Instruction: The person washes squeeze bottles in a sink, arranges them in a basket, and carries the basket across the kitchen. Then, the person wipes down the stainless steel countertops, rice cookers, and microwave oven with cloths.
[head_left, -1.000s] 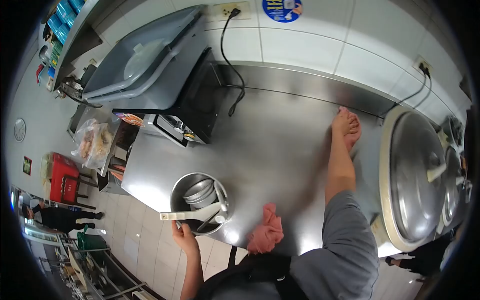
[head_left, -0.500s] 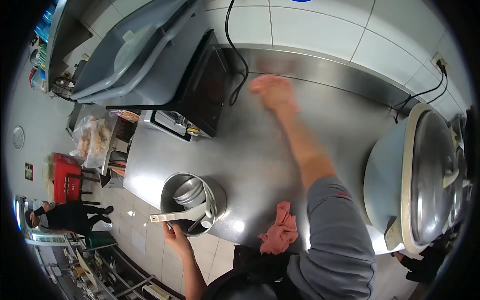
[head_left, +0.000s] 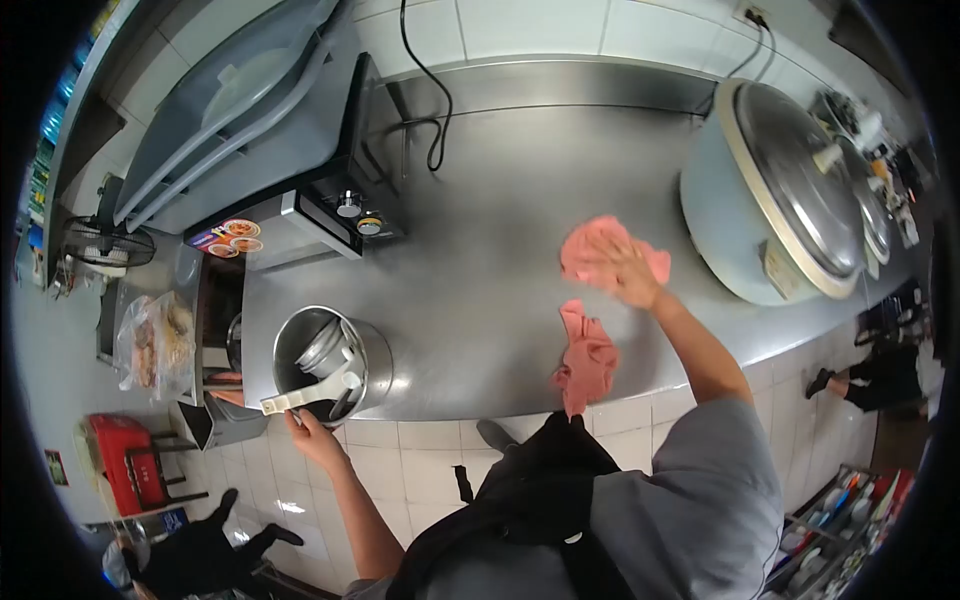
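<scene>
Cloth [head_left: 590, 252], pink and spread out, is pressed to the steel desk [head_left: 480, 260] by the right hand [head_left: 630, 272], which is laid flat on top with its fingers extended. Its right end is brought near the pale blue cooker [head_left: 715, 215], so only a narrow strip is left on that side; wider room for movement is offered leftward and toward the back, where the surface is bounded by the raised steel backsplash [head_left: 550, 88]. Nearer the body, a second pink cloth [head_left: 588, 362] is left crumpled, its lower tail reaching the desk's front edge — whether the two cloths touch cannot be told.

By the front left corner, a metal pot [head_left: 372, 372] is placed, its rim seen overlapping the desk's edge. Small metal bowls [head_left: 322, 348] and a white-handled utensil [head_left: 310, 393] are held inside it, the handle jutting out past the rim. The left hand [head_left: 315, 438] is set below that handle's end, beside the pot; whether its fingers are clamped on anything cannot be told. Farther back on the left, the desk is taken up by a black oven [head_left: 315, 222] with a grey tub [head_left: 250, 165] stacked on top, and a black cord [head_left: 440, 90] is hung down just beside it.
</scene>
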